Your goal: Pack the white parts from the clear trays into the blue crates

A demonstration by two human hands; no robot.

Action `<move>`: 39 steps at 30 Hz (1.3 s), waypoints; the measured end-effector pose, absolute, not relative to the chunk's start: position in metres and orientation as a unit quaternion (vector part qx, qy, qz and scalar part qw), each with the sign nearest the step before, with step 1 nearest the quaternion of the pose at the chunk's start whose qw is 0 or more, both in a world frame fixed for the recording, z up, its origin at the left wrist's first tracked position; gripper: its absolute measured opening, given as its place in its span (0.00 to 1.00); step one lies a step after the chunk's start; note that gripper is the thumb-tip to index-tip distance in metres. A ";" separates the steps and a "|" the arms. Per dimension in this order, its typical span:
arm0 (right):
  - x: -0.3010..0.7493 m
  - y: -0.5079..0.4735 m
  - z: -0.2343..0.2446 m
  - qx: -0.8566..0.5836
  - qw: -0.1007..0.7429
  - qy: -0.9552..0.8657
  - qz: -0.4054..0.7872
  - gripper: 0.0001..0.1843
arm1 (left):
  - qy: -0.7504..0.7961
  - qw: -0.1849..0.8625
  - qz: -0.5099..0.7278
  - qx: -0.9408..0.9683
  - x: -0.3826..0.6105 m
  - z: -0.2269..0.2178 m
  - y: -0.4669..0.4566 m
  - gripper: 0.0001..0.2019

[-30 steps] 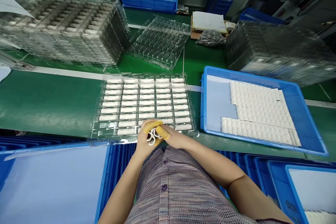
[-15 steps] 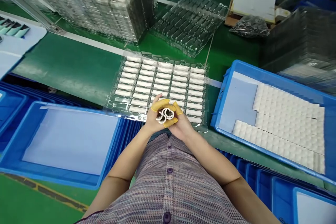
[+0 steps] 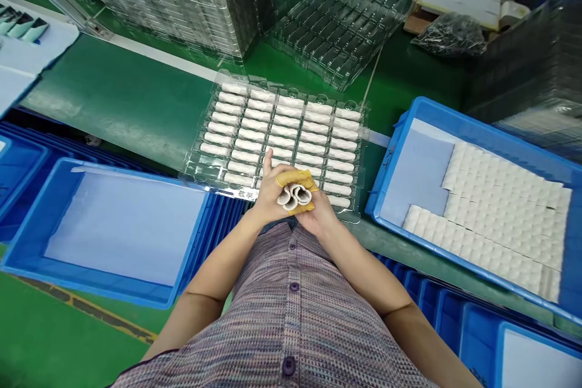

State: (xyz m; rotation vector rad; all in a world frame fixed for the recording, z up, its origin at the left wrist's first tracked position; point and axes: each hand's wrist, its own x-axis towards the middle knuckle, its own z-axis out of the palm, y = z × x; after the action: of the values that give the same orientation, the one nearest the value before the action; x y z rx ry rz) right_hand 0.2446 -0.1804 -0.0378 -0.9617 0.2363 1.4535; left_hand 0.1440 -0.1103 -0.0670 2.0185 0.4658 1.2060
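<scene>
Both hands are together in front of my shirt, fingers wrapped round a small bundle of white tube-like pieces (image 3: 294, 196). The ends of the pieces face me and look hollow and curled. My left hand (image 3: 269, 195) grips the bundle from the left, its thumb pointing away from me. My right hand (image 3: 322, 216) closes on it from the right. Yellow covers sit on several fingertips. Just beyond the hands lies a clear plastic tray (image 3: 200, 168) with rows of similar white pieces (image 3: 251, 133); the hands hide part of its near edge.
At right, a blue bin (image 3: 381, 185) holds packed white pieces (image 3: 504, 206). Another blue bin (image 3: 22, 242), lined with pale sheet, is at left. Behind stand a tall stack of clear trays (image 3: 182, 18), a clear tray (image 3: 343, 27) and a plastic bag (image 3: 450, 35).
The hands and the bundle have shifted slightly to the right, and the tube ends are turned differently. The left thumb sticks up more. The whole view has shifted a little.
</scene>
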 end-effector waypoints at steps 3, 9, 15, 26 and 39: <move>0.244 -0.180 -0.038 -0.423 0.640 0.097 0.634 0.10 | 0.179 0.341 0.468 0.795 0.143 -0.067 -0.110 0.29; 0.243 -0.181 -0.041 -0.407 0.647 0.101 0.636 0.10 | 0.199 0.352 0.455 0.794 0.142 -0.071 -0.112 0.32; 0.244 -0.182 -0.043 -0.404 0.642 0.084 0.646 0.11 | 0.196 0.373 0.451 0.787 0.142 -0.072 -0.112 0.34; 0.243 -0.180 -0.034 -0.415 0.635 0.133 0.638 0.08 | 0.198 0.361 0.443 0.796 0.142 -0.067 -0.111 0.28; 0.278 -0.185 -0.051 -0.371 0.429 -0.093 0.818 0.25 | 0.016 0.183 0.334 0.924 0.123 -0.048 -0.119 0.12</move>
State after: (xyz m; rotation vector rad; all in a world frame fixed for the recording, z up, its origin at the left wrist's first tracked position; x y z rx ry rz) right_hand 0.2780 -0.1854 -0.0515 -0.9266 -0.2332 2.0435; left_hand 0.1227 -0.1186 -0.0484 2.6071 0.0449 0.9435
